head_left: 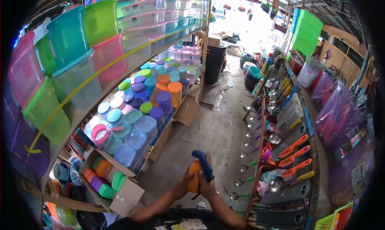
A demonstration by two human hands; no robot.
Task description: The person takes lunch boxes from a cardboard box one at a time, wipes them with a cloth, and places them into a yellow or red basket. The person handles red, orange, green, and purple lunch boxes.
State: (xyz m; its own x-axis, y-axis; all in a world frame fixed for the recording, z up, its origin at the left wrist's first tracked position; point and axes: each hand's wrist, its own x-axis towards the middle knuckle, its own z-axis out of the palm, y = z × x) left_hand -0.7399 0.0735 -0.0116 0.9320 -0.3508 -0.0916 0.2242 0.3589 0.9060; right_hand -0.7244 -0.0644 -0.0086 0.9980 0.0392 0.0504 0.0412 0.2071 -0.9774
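In the lower middle of the head view, my left hand (pixel 184 184) is closed around the left side of an orange plastic container (pixel 194 177) with rounded edges. My right hand (pixel 207 186) presses against its right side, fingers closed on a dark blue cloth (pixel 204 164). The cloth bunches above the hand and partly hides its fingers. Both hands are in front of my body, over the concrete floor. Nearest on the left is an open cardboard box (pixel 134 194) with orange, red, purple and green plastic containers in it.
A shelf on the left carries coloured jars (pixel 163 99), clear-blue tubs (pixel 136 139) and large storage bins (pixel 72 33) above. Ladles (pixel 276 184) and orange slotted turners (pixel 294 162) line the right rack. A concrete aisle (pixel 216 121) runs ahead between them, with black buckets (pixel 215 61) further along.
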